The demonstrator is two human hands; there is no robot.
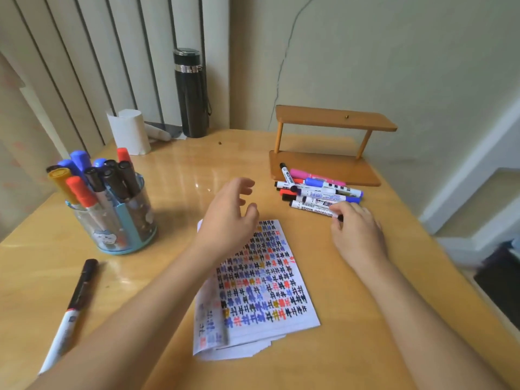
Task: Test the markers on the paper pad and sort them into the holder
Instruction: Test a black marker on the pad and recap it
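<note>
The paper pad (267, 291), covered with rows of coloured test marks, lies in the middle of the wooden table (180, 170). My left hand (229, 218) hovers above the pad's top edge, fingers spread and holding nothing. My right hand (356, 230) pinches the end of a white whiteboard marker (312, 208) at the near edge of a pile of markers (320, 190) to the right. A clear and blue holder (121, 220) at the left stands full of capped markers. One black-capped marker (73, 308) lies alone at the near left.
A small wooden two-tier shelf (332, 144) stands behind the marker pile. A black flask (191, 94) and a white paper roll (130, 130) stand at the table's back edge near the radiator. The table's right edge drops to the floor.
</note>
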